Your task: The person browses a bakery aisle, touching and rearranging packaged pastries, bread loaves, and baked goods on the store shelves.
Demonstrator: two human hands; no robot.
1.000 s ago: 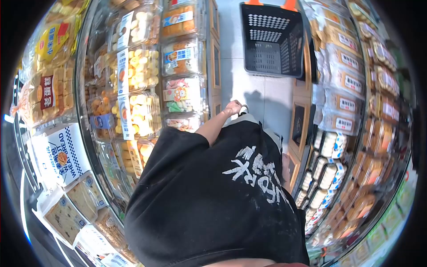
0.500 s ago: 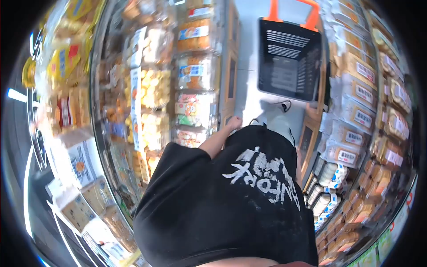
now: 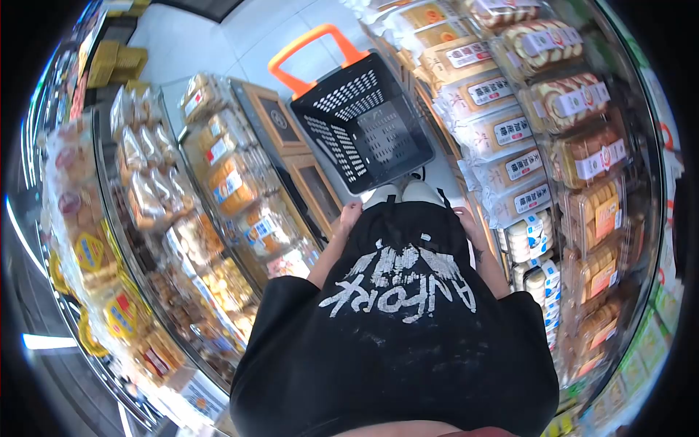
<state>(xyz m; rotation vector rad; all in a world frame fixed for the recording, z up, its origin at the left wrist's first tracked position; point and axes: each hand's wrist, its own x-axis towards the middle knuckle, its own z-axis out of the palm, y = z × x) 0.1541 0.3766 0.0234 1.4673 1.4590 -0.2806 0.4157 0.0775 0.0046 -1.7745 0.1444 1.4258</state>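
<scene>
A black shopping basket (image 3: 386,131) with a raised orange handle (image 3: 314,51) stands in the aisle in front of my legs. Neither hand touches the handle. My left hand (image 3: 351,216) hangs beside the hem of the black shirt (image 3: 408,349), its fingers curled with nothing visible in them. On the other side of the hem, my right hand (image 3: 463,218) is low near the basket's near right corner. Its fingers are small and partly hidden, so their closure is unclear.
Packaged breads and pastries (image 3: 237,182) fill the shelves on the left. Wrapped loaves (image 3: 510,135) and clear boxes of rolls (image 3: 593,156) line the right. Wooden panels (image 3: 309,186) border the narrow aisle. Pale floor tiles (image 3: 255,36) lie beyond the basket.
The view has turned, and the basket now appears tilted, further left and closer to my body. My right hand has come into view. My left hand appears lower and further left.
</scene>
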